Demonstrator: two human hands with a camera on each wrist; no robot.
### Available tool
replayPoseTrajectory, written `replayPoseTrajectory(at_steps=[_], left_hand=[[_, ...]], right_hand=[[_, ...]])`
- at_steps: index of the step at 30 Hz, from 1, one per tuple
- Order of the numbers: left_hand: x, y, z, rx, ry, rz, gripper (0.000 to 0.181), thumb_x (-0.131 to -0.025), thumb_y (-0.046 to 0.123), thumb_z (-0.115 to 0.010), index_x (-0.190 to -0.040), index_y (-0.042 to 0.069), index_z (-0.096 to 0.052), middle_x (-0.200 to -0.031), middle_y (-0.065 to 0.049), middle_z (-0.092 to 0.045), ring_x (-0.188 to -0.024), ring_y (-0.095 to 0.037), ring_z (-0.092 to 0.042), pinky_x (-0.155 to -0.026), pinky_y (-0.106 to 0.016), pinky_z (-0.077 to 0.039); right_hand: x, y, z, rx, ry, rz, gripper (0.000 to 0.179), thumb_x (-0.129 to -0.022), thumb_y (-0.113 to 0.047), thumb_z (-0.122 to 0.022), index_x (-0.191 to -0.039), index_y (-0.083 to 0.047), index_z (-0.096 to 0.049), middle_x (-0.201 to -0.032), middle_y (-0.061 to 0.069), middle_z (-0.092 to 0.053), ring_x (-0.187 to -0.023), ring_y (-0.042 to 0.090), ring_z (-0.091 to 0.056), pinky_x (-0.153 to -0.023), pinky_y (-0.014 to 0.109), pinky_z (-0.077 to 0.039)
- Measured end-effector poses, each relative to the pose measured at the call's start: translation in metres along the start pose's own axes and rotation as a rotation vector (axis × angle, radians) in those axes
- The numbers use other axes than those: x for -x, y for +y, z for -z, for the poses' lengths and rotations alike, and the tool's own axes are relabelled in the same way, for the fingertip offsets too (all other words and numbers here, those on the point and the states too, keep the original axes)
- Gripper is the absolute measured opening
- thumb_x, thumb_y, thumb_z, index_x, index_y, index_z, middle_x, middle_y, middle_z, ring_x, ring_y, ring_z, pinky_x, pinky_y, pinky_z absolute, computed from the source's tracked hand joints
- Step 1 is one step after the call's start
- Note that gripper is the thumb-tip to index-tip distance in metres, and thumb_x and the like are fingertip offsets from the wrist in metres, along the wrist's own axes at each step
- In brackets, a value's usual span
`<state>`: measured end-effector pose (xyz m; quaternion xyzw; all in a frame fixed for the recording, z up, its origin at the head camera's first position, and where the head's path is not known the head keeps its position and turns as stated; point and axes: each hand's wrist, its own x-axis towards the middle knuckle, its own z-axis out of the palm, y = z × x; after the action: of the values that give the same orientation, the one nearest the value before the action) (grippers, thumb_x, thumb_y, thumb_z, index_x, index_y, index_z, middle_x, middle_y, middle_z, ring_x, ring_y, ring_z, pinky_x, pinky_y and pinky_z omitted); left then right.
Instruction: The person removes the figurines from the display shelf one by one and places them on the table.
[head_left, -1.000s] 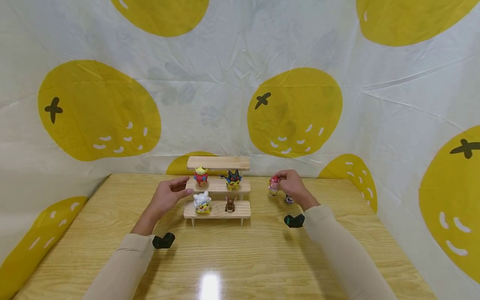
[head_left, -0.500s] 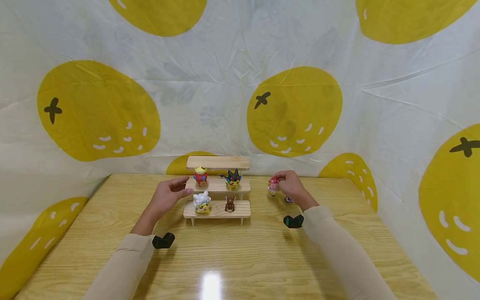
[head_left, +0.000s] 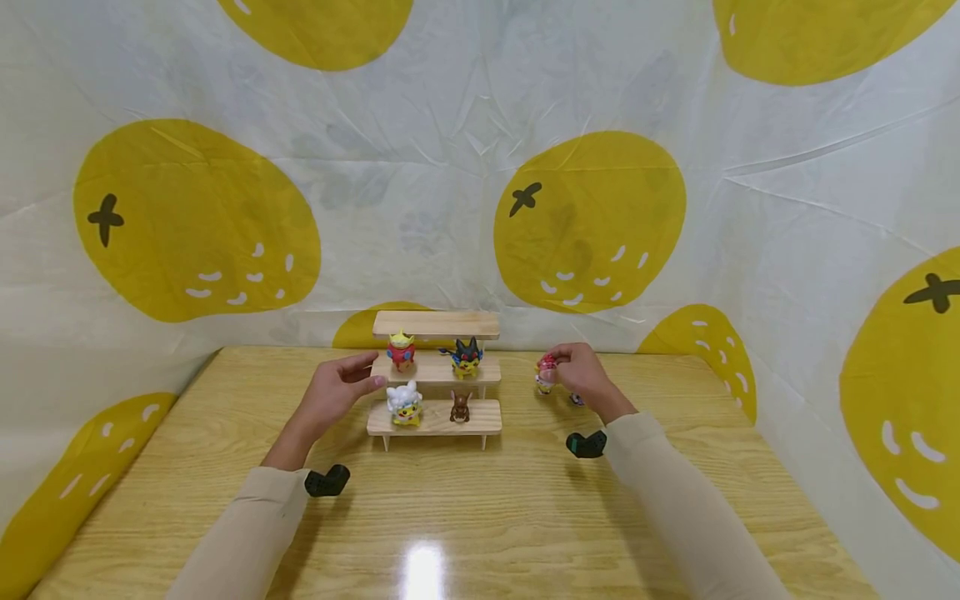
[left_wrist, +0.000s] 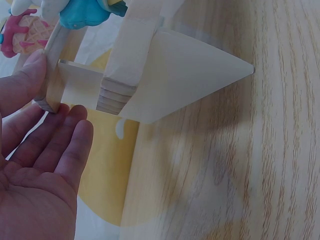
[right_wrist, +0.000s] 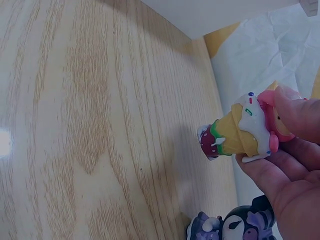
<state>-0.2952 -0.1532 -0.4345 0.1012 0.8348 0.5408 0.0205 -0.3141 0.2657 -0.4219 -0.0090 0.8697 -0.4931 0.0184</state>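
Pink-topped figurine (right_wrist: 242,132), slightly lower now, long axis near-upright, base down

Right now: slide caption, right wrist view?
Right hand grips a pink-topped cone figurine, a black-and-purple figurine close by.

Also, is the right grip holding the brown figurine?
No, the right grip holds the ice-cream-cone figurine, while the brown figurine stands on the lowest shelf.

Curtained-off nook: fruit-print cloth (head_left: 420,208) behind and beside wood-grain table (head_left: 495,517).
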Motion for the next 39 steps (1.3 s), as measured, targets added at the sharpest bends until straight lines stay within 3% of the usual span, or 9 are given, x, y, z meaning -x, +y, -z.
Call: replayPoseTrajectory(at_steps=[16, 39], left_hand=[[0.000, 0.000, 0.000, 0.019, -0.010, 0.001, 0.065, -0.099, 0.032, -0.074, -0.155, 0.010, -0.051, -0.159, -0.019, -0.050, -0.147, -0.039, -0.050, -0.117, -0.054, -0.046], [-0.001, 0.000, 0.001, -0.001, 0.002, 0.003, 0.064, -0.100, 0.031, -0.074, -0.155, 0.009, -0.051, -0.157, -0.021, -0.052, -0.145, -0.039, -0.052, -0.115, -0.054, -0.048]], right_hand=[[-0.001, 0.002, -0.003, -0.018, -0.016, -0.014, 0.022, -0.097, -0.002, -0.070, -0.117, 0.005, -0.073, -0.110, 0.018, -0.075, -0.088, 0.015, -0.065, -0.096, 0.048, -0.057], [0.000, 0.000, -0.011, 0.017, -0.011, 0.000, 0.024, -0.093, 0.003, -0.068, -0.116, 0.008, -0.071, -0.106, 0.019, -0.073, -0.087, 0.018, -0.063, -0.083, 0.036, -0.057]])
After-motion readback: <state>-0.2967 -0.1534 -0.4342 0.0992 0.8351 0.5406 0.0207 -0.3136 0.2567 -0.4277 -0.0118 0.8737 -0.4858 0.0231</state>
